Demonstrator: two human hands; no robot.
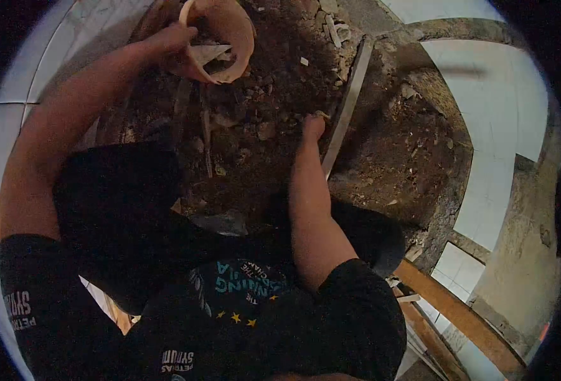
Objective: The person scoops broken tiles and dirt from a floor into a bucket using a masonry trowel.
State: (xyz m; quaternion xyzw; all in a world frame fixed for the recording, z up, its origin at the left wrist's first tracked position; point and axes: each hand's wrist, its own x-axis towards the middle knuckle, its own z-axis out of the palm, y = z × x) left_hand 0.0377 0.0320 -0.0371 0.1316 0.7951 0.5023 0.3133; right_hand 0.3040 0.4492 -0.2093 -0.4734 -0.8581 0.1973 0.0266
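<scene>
Two bare hands at work over a dug-out patch of dark soil and rubble (261, 120), seen from above. Left hand (176, 47) closed around the rim of a tan plastic bucket (226, 28), tilted, mouth toward the camera, pale broken pieces (211, 52) lying inside; bucket at the far edge of the patch, resting on or just above the dirt. Right hand (312, 126) down among the loose stones, fingers curled into the rubble, touching or just beside a long pale strip (347, 105) laid slantwise across the soil; whether anything sits in that grip, cannot tell. Small stones and chips scattered between both hands. White floor tiles (490, 95) bordering the pit on the right and far left, broken concrete edge (448, 171) between tile and earth. Wooden plank (458, 314) lower right, well apart from the hands. Black printed T-shirt (242, 298) and dark knees filling the near part of the view.
</scene>
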